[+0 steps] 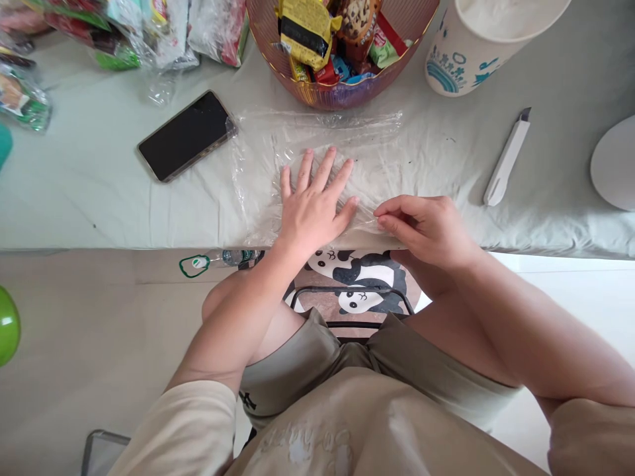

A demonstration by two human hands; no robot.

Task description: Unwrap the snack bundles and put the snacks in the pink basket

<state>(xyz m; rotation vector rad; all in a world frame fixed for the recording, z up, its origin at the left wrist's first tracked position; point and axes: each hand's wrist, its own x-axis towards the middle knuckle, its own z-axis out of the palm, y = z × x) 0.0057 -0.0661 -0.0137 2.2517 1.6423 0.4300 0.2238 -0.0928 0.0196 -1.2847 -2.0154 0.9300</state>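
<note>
Clear plastic bag (377,142) lies flat and crinkled on the pale green tablecloth (74,192), at the near edge of the table straight in front of the person, with its far edge just before the basket.

At the far left sit several wrapped snack packets (124,33). Next comes a dark phone (186,135), lying face up at a slant, its right corner touching the left edge of the bag. The left hand (312,211) rests palm down on the middle of the bag, fingers spread wide and pressed flat, holding nothing. Behind it stands a pink wire basket (342,98) filled with wrapped sweets.

The right hand (426,228) sits just beside the left, thumb and fingertips drawn together in a pinch on the near right edge of the bag. Farther right stand a white paper cup (461,63) with blue print and then a white utility knife (507,162), well apart from the bag.
</note>
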